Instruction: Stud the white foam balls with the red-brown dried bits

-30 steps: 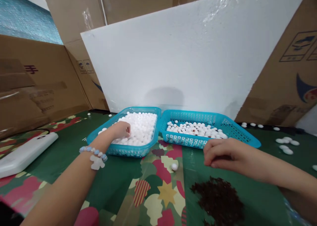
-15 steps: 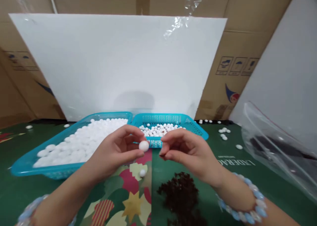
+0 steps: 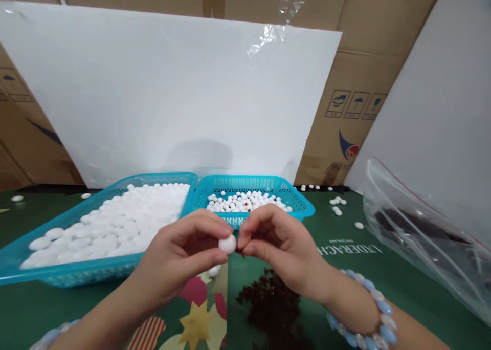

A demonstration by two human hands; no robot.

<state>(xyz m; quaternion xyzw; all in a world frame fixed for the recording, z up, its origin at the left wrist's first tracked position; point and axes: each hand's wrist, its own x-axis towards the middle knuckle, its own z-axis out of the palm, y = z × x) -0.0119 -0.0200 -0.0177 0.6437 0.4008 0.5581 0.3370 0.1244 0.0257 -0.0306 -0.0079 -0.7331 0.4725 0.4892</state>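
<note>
Between the thumb and fingers of my left hand (image 3: 184, 247) is a small white ball (image 3: 227, 244). My right hand (image 3: 280, 250) is closed in a pinch right beside the ball, with a tiny dark brown piece (image 3: 242, 251) poking out at its fingertips. A heap of dark brown bits (image 3: 270, 301) lies on the table below my right hand. Another white ball (image 3: 213, 271) rests under my left fingertips. Behind my hands stands a blue basket (image 3: 307, 206) with many white balls, a few showing dark spots.
A larger blue basket (image 3: 95, 268) full of white balls stands at the left. Loose white balls (image 3: 337, 201) lie on the green table at the right. A clear plastic bag (image 3: 383, 196) with dark contents is at far right. A white board (image 3: 184, 94) leans against cardboard boxes (image 3: 326, 150).
My two hands have come together, so the right fingertips now meet the ball held in the left. The view has shifted slightly to the right.
</note>
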